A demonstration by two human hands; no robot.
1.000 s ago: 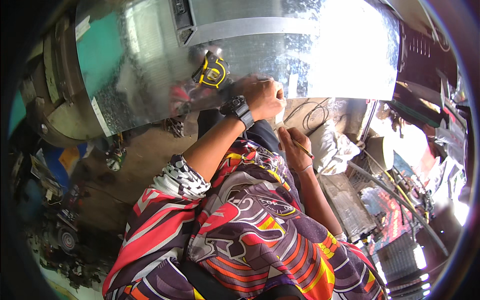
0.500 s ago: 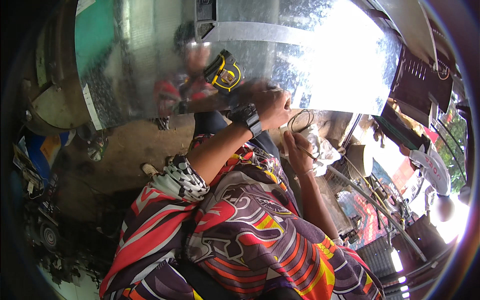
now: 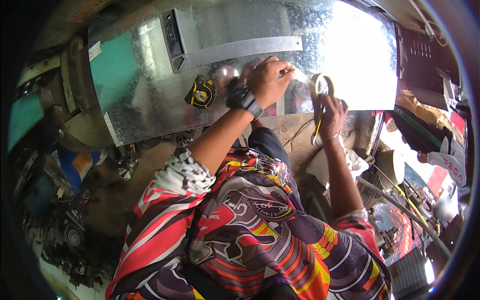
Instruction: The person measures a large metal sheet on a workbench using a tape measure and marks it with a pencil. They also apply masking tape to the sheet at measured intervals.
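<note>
A roll of pale tape (image 3: 322, 86) stands up from the fingers of my right hand (image 3: 332, 116). That hand also has a thin yellow-and-dark stick, perhaps a pencil (image 3: 318, 129), pointing down below it. A pale strip (image 3: 302, 76) runs from the roll to my left hand (image 3: 270, 82), whose fingers pinch its end. Both hands are over the near part of a shiny metal sheet (image 3: 150, 107). Left of my left wrist lies a black and yellow tape measure (image 3: 202, 93). A metal square (image 3: 240, 50) lies on the sheet beyond my left hand.
Several bars and poles (image 3: 405, 212) and a pale bucket-like container (image 3: 391, 167) stand at the right, below the sheet's edge. A white bag (image 3: 350, 162) lies by my right forearm. At the far right is another person's sleeve (image 3: 450, 162). Clutter with a blue box (image 3: 75, 167) fills the left.
My hands have moved up over the sheet and apart, with a strip now stretched between them. The tape roll now shows clearly. The view has shifted, bringing more of the square into sight.
</note>
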